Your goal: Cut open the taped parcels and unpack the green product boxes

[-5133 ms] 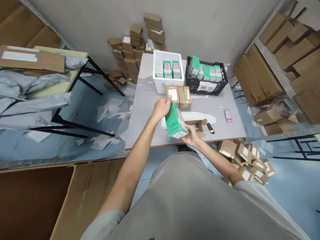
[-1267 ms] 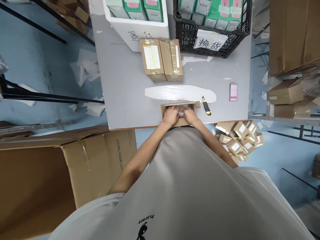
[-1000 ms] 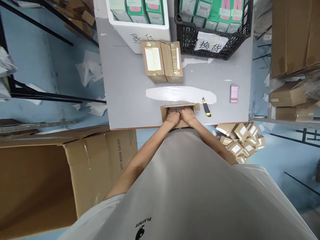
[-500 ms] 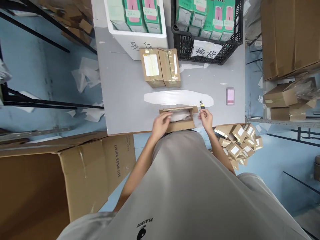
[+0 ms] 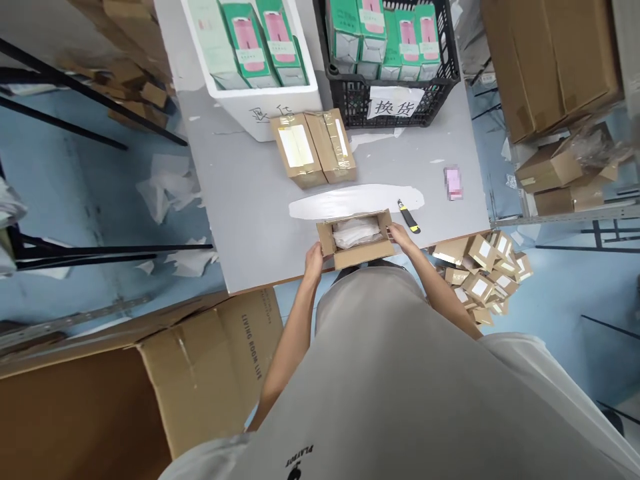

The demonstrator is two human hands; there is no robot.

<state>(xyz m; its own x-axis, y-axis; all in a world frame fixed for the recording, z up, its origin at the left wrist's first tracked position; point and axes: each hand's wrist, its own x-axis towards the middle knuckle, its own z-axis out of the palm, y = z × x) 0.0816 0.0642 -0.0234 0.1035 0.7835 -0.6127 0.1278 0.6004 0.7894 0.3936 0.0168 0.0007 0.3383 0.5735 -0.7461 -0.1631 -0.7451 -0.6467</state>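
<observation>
An opened cardboard box (image 5: 365, 254) sits at the table's near edge, its flaps apart. Inside lies a white, plastic-wrapped bundle (image 5: 356, 232) whose contents are hidden. My left hand (image 5: 314, 261) is closed on the box's left end flap, and my right hand (image 5: 400, 236) pinches the flap at the right end. A black and yellow utility knife (image 5: 409, 217) lies on the table just past my right hand, touched by neither hand.
Two taped cartons (image 5: 315, 148) stand farther back, before a white foam bin (image 5: 260, 110) and a black crate (image 5: 405, 117) of green boxes. A pink phone-like item (image 5: 453, 183) lies right. Small parcels (image 5: 483, 287) pile below the right edge; a large carton (image 5: 215, 373) stands left.
My right hand has let go of the utility knife, now on the table, and taken the box's right flap. My left hand has moved to the left flap. The box is opened wider.
</observation>
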